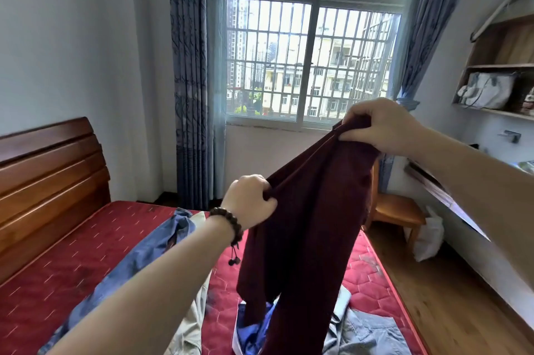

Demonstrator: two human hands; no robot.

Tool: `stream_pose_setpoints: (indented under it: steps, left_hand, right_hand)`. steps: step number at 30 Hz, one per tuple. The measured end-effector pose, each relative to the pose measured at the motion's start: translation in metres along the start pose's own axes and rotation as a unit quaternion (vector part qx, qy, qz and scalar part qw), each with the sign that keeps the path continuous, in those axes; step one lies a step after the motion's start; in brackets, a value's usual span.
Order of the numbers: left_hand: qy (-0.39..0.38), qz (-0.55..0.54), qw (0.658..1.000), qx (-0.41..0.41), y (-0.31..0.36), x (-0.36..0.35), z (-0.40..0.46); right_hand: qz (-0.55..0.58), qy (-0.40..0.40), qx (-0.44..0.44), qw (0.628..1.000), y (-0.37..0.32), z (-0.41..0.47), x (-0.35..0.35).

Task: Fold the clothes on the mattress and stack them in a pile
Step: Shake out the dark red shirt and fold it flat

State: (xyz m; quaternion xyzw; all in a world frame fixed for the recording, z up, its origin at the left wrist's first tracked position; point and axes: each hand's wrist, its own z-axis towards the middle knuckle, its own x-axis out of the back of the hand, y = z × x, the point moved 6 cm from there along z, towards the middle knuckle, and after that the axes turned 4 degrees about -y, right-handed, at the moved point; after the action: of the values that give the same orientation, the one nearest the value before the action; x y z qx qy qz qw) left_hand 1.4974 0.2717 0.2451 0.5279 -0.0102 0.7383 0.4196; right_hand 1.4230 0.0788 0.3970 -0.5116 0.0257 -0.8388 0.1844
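Two hands hold one maroon garment up over the mattress. Its long axis hangs toward 6 o'clock from the grips, the hem brushing the loose clothes below. My right hand bunches the top edge high at 1 o'clock; my left hand, lower and nearer at 7 o'clock from it, pinches the same edge. Both arms reach forward, the right raised higher, so the edge slants.
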Motion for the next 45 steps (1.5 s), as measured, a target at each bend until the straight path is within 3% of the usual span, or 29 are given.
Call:
stream_pose_setpoints:
  steps: [3, 5, 7, 8, 11, 15, 22, 29, 37, 41, 45]
  left_hand:
    - [0.041, -0.046, 0.997, -0.037, -0.005, 0.034, 0.008]
    - [0.102, -0.090, 0.987, -0.082, -0.005, 0.057, 0.007]
    - [0.094, -0.111, 0.983, -0.111, -0.013, 0.061, 0.002]
    - [0.057, -0.100, 0.988, -0.106, -0.020, 0.054, 0.000]
    - [-0.034, -0.068, 0.996, -0.046, -0.054, 0.029, -0.011]
    - [0.060, -0.088, 0.993, -0.055, -0.075, 0.037, -0.032]
    - [0.061, -0.062, 0.996, -0.004, -0.107, 0.004, -0.084]
    - [-0.030, -0.074, 0.995, 0.054, -0.140, -0.046, -0.131]
    - [0.057, -0.101, 0.992, 0.050, -0.169, 0.049, -0.167]
    - [0.173, -0.132, 0.976, 0.028, -0.168, 0.127, -0.190]
    - [0.085, -0.083, 0.992, 0.050, -0.161, 0.134, -0.241]
  right_hand:
    - [-0.040, 0.001, 0.002, 0.999, 0.004, 0.000, 0.010]
    - [-0.046, 0.061, 0.001, 0.997, 0.004, -0.001, 0.024]
    - [-0.044, 0.125, 0.000, 0.991, 0.003, -0.005, 0.022]
    - [-0.062, 0.110, -0.007, 0.992, 0.003, -0.005, 0.008]
    - [-0.130, -0.055, -0.029, 0.989, 0.001, -0.004, -0.054]
    - [-0.048, 0.076, -0.022, 0.996, -0.018, -0.004, -0.049]
    - [-0.073, 0.046, 0.026, 0.996, -0.070, 0.005, -0.055]
    - [-0.083, 0.057, -0.004, 0.995, -0.078, -0.008, -0.044]
    - [-0.097, 0.058, -0.085, 0.990, -0.048, -0.066, -0.026]
    - [-0.028, 0.161, -0.095, 0.982, -0.060, -0.110, -0.018]
    - [-0.051, 0.066, -0.108, 0.991, -0.076, -0.164, -0.057]
